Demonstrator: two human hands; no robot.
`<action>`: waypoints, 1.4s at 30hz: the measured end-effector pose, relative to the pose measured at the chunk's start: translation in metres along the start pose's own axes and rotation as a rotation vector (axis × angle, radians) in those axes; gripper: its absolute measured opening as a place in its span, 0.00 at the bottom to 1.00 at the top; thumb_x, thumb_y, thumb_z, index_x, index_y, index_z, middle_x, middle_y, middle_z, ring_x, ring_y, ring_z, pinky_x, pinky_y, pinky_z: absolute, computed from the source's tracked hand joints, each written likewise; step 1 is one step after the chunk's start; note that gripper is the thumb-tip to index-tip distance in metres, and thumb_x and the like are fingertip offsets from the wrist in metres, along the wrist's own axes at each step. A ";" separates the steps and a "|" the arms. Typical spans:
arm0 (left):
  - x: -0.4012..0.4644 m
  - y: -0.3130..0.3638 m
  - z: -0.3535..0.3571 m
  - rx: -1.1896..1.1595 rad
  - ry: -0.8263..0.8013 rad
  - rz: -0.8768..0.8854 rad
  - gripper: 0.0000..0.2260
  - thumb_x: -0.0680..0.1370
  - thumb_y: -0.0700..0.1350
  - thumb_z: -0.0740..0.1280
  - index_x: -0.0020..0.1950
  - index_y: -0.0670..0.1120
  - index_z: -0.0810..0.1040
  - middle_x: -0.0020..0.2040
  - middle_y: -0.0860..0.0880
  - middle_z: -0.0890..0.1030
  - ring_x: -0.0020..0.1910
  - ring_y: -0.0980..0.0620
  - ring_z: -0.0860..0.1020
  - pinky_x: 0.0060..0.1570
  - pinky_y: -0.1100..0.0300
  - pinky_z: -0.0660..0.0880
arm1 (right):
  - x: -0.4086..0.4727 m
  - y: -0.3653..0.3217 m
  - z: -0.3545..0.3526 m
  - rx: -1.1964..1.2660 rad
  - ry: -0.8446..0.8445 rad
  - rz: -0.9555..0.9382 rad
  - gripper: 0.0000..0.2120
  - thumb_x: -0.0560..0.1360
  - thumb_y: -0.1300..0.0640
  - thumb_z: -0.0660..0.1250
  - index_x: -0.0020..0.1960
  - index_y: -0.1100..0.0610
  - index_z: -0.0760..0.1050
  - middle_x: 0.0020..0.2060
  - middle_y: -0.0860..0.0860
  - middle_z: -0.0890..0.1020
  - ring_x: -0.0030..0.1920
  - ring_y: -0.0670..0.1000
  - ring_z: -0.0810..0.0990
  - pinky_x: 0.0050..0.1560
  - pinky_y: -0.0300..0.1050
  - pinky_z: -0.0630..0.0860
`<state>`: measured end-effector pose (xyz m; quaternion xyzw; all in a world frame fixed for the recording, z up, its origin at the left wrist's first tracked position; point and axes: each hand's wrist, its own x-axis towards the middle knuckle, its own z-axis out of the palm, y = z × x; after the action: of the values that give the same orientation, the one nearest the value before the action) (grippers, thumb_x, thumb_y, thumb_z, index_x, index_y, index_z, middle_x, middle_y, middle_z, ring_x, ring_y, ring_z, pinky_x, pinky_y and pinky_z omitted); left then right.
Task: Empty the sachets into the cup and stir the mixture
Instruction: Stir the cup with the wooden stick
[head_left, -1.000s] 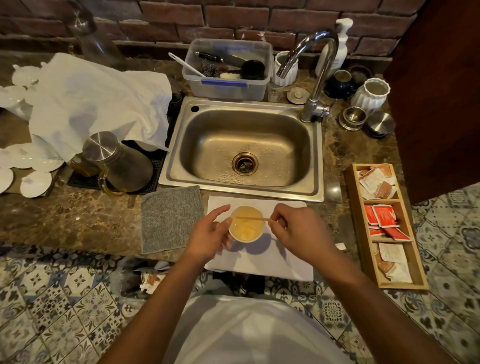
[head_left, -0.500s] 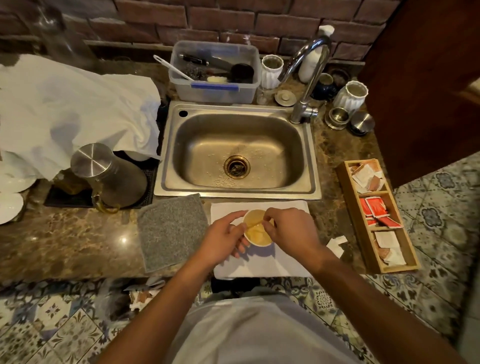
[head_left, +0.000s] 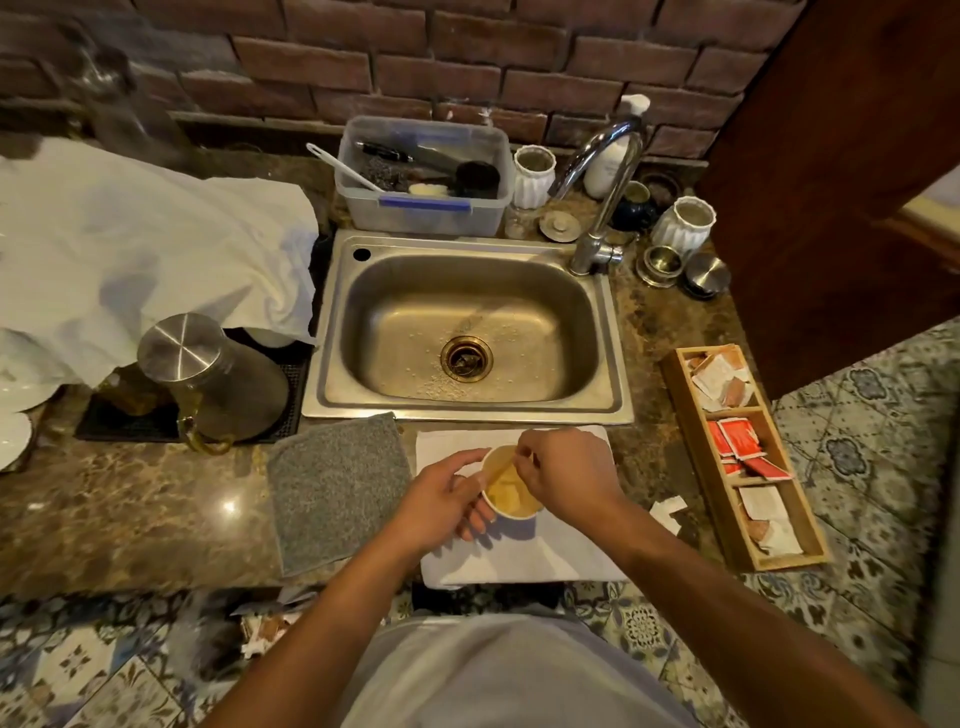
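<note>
A small white paper cup (head_left: 511, 512) of yellowish liquid stands on a white napkin (head_left: 545, 558) at the counter's front edge, just below the sink. My left hand (head_left: 441, 504) wraps the cup's left side. My right hand (head_left: 563, 475) hovers over the cup's right rim, pinching a thin wooden stir stick (head_left: 500, 470) that dips into the liquid. Red and white sachets (head_left: 737, 441) lie in a wooden tray (head_left: 696, 441) to the right. A torn white sachet scrap (head_left: 667, 512) lies beside the napkin.
A steel sink (head_left: 467, 332) with a tap (head_left: 597, 208) sits behind the cup. A grey mat (head_left: 337, 483) lies left of the napkin. Further left are a steel-lidded jug (head_left: 208, 379) and a white cloth (head_left: 145, 249). A plastic tub (head_left: 421, 176) and jars stand by the brick wall.
My right hand has moved in over the cup and the stick has swung from lying across the rim to dipping down inside. My left hand keeps its hold.
</note>
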<state>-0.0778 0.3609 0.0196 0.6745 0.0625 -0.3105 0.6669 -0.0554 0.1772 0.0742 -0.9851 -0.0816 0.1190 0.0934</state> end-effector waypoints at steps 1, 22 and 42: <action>-0.001 -0.001 0.000 -0.006 0.003 -0.002 0.12 0.85 0.41 0.62 0.66 0.53 0.75 0.32 0.45 0.85 0.28 0.49 0.81 0.27 0.58 0.77 | 0.001 0.002 -0.001 -0.007 0.006 -0.008 0.13 0.81 0.45 0.63 0.56 0.48 0.83 0.47 0.49 0.87 0.45 0.52 0.83 0.42 0.40 0.69; -0.006 0.004 0.001 -0.035 0.050 0.007 0.11 0.83 0.41 0.65 0.65 0.48 0.77 0.34 0.43 0.84 0.32 0.48 0.81 0.32 0.57 0.75 | -0.022 -0.008 0.009 0.081 -0.103 -0.053 0.10 0.78 0.48 0.65 0.52 0.52 0.80 0.45 0.54 0.86 0.44 0.57 0.82 0.39 0.43 0.65; -0.005 0.010 -0.004 -0.016 -0.012 -0.025 0.09 0.83 0.42 0.65 0.63 0.51 0.76 0.35 0.43 0.85 0.33 0.46 0.82 0.32 0.56 0.75 | -0.029 -0.012 0.003 0.022 -0.094 -0.042 0.11 0.79 0.48 0.64 0.55 0.52 0.79 0.48 0.54 0.85 0.45 0.58 0.82 0.41 0.43 0.65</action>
<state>-0.0753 0.3648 0.0301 0.6665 0.0693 -0.3226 0.6686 -0.0858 0.1840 0.0797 -0.9755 -0.1051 0.1640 0.1025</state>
